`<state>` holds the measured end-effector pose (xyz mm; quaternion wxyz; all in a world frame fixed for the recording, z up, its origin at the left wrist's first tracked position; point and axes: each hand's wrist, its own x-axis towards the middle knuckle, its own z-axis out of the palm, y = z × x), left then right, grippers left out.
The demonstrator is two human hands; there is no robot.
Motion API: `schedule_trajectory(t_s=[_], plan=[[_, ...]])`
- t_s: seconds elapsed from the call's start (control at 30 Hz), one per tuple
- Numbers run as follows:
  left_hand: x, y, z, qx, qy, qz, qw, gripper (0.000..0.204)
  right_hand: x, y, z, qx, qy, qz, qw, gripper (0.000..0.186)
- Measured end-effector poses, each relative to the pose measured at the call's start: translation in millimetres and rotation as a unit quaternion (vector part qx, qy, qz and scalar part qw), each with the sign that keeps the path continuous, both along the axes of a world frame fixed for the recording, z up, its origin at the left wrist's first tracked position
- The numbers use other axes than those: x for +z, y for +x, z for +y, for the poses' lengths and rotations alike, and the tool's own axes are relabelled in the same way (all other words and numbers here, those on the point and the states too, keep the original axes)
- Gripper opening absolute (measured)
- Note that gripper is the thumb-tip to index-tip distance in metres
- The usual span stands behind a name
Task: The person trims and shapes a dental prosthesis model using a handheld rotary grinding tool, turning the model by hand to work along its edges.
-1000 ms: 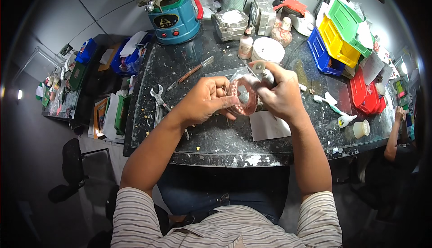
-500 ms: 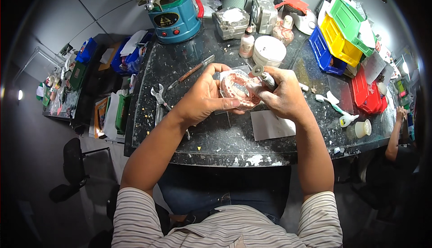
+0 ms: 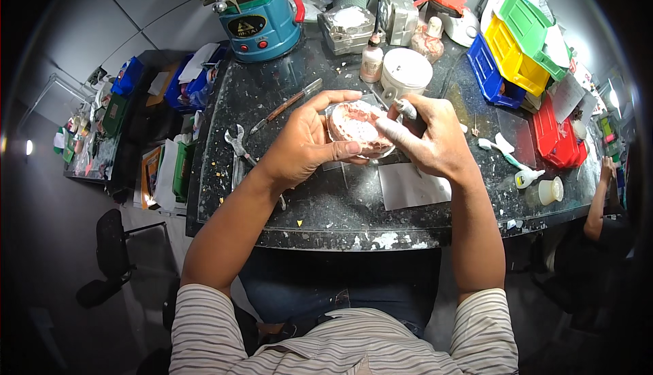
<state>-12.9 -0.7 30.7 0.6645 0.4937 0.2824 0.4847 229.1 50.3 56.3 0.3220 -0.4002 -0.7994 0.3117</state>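
Observation:
My left hand grips a pink and whitish horseshoe-shaped dental cast by its near and far edges, above the workbench. My right hand is closed around a metal rotary handpiece, which carries a small round disc at its tip. The disc sits beside the cast's far right edge; whether it touches is unclear. My dusty right thumb reaches to the cast's right side. Under my hands lies a sheet of white paper.
A knife and pliers lie left on the dark bench. Beyond my hands stand a white tub, a bottle, metal flasks and a blue machine. Stacked bins and a toothbrush are right. Another person's arm shows far right.
The cast has turned and tilted in my left hand, showing more of its near side wall. My right hand and the handpiece have shifted slightly, and the disc has turned and moved up.

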Motion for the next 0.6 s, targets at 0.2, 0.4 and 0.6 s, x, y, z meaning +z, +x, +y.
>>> schedule_trajectory(t_s=[0.2, 0.4, 0.6], plan=[[-3, 1, 1, 0.016, 0.027, 0.024, 0.999, 0.077, -1, -2, 2, 0.021, 0.111, -0.076, 0.991, 0.039], [2, -4, -1, 0.013, 0.041, 0.026, 0.999, 0.061, -9, 3, 7, 0.043, 0.015, 0.020, 0.999, 0.028], [-5, -10, 5, 0.134, 0.028, 0.097, 0.986, 0.044, -9, -7, 0, 0.046, -0.058, 0.018, 0.997, 0.028]])
